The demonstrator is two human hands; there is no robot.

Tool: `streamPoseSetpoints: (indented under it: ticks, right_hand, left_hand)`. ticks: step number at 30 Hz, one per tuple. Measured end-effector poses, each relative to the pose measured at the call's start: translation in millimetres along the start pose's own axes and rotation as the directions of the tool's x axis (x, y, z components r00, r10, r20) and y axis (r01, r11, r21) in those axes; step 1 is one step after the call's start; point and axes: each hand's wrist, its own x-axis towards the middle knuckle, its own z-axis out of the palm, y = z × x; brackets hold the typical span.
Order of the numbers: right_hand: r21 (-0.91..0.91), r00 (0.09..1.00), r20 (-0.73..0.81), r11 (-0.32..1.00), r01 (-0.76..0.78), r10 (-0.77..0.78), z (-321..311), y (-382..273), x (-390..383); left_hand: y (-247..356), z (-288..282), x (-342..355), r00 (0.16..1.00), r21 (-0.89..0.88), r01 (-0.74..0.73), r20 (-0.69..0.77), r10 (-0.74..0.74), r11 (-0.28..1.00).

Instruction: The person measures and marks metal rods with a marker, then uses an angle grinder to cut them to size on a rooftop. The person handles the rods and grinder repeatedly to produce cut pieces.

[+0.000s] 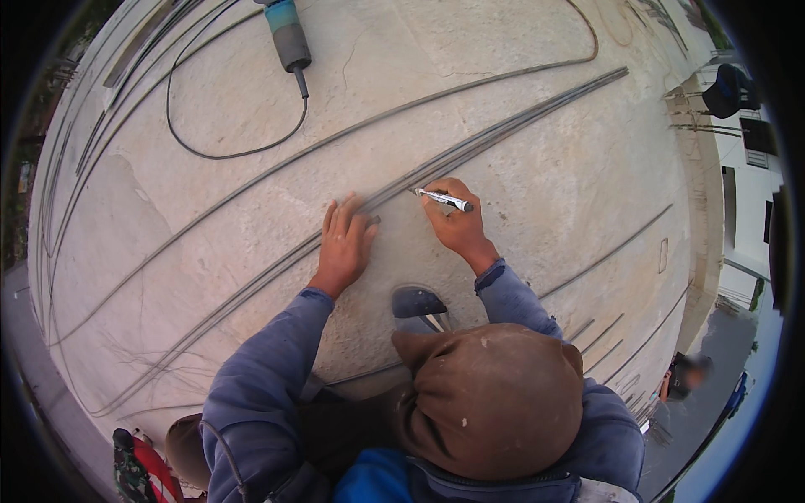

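Note:
A bundle of thin steel bars (511, 127) runs diagonally across the pale concrete slab. My left hand (342, 243) lies over the bars with its fingers stretched out, the tips blurred. Beside its thumb a small dark end (374, 220) sticks out; I cannot tell what it belongs to. My right hand (459, 225) is closed around a white and black marker pen (449, 200). The pen's tip points left, at or very near the bars; whether it touches them I cannot tell.
An angle grinder (289, 40) with a looped cord (226, 157) lies at the far left. One long bent rod (335, 132) crosses beyond the bundle; shorter rods (599, 334) lie at right. A dark shoe (418, 303) and a brown cloth-covered knee (495, 402) are close by. Another person (686, 375) appears at lower right.

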Motion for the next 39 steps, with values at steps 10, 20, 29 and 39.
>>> streamPoseSetpoints:
  ticks: [10,20,29,39]
  right_hand:
    - [0.161,0.992,0.029,0.979,-0.125,0.122,-6,-31,-14]
    - [-0.645,0.846,0.350,0.551,0.529,-0.402,-81,48,41]
    - [-0.393,0.514,0.706,0.335,0.856,-0.487,-100,46,88]
    - [-0.111,0.518,0.624,0.590,0.800,-0.585,66,-25,-8]
  left_hand:
    - [19,-6,20,0.998,0.002,-0.050,-0.026,0.050,0.999]
    - [15,-20,21,1.000,-0.034,0.009,0.000,-0.009,0.999]
    - [23,-157,-3,0.752,0.054,-0.483,0.537,0.382,0.874]
    - [-39,-348,-88,0.972,0.477,-0.048,0.223,-0.068,0.877]
